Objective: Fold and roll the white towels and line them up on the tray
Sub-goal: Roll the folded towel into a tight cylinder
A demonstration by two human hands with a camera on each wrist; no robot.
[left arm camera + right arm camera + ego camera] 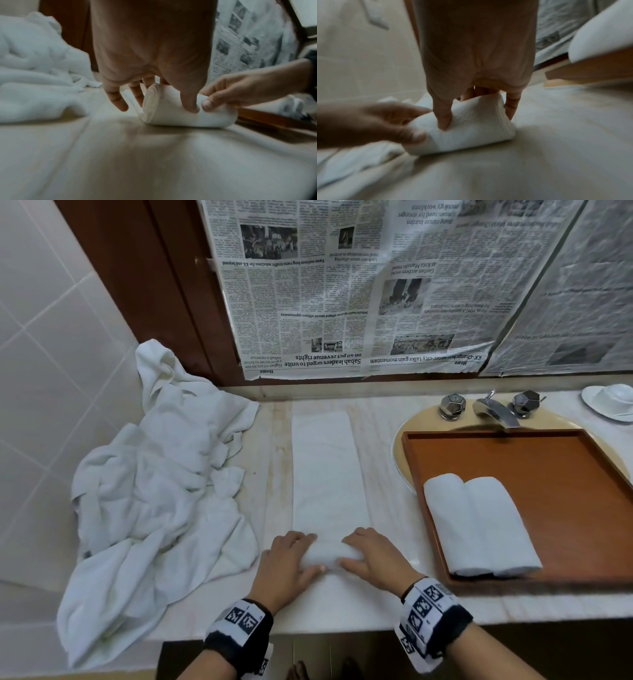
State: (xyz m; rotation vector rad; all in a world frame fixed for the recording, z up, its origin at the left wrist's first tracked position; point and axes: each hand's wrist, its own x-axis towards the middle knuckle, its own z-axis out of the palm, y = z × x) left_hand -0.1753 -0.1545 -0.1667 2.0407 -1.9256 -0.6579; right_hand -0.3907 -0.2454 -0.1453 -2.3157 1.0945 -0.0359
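Towel: the folded towel (327,474) lies on the counter (387,460), a long strip running from near to far.
Roll: its near end is a roll (329,556) lying left to right.
Left hand (286,568): curled round the roll's left part.
Right hand (375,559): curled round the right part.
Tray (555,474): right, holding two rolled towels (479,522) pointing near to far.
Pile (157,491): loose towels, left.

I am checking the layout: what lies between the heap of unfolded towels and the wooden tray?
In the head view, the folded towel strip lies there on the counter, both hands rolling its near end.
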